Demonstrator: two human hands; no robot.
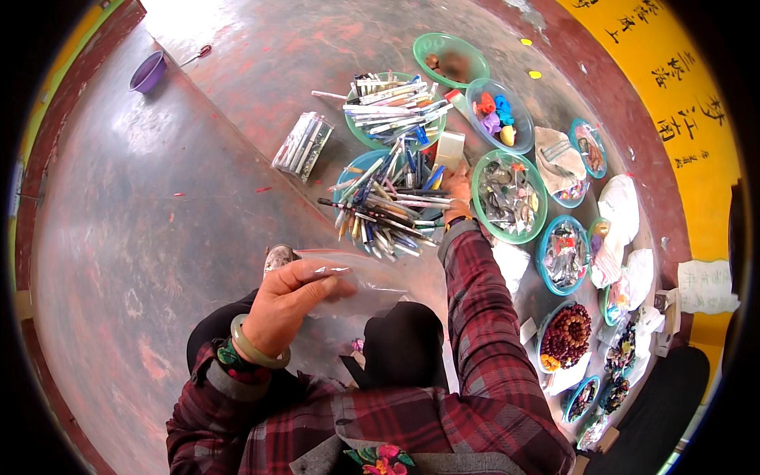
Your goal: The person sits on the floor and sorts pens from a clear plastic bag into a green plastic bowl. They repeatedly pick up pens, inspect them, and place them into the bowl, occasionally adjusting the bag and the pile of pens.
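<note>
My left hand [293, 293] is closed in a pinch on the edge of a clear plastic bag [372, 289], held above my lap. My right hand [457, 194] reaches forward between a blue basin [358, 162] and a green basin [543, 212]. Its fingertips are at the near end of a small pale box [450, 147]; whether they grip it I cannot tell. Many pens [388, 206] are heaped in the blue basin, right beside this hand. Small packaged items [507, 194] fill the green basin.
Further forward stands a green basin of markers [400, 107], with a clear box of pens [303, 146] to its left. Basins of colourful items [497, 119], small packets [564, 253] and dark red beads [565, 336] line the right. A purple basin [147, 73] sits far left on the floor.
</note>
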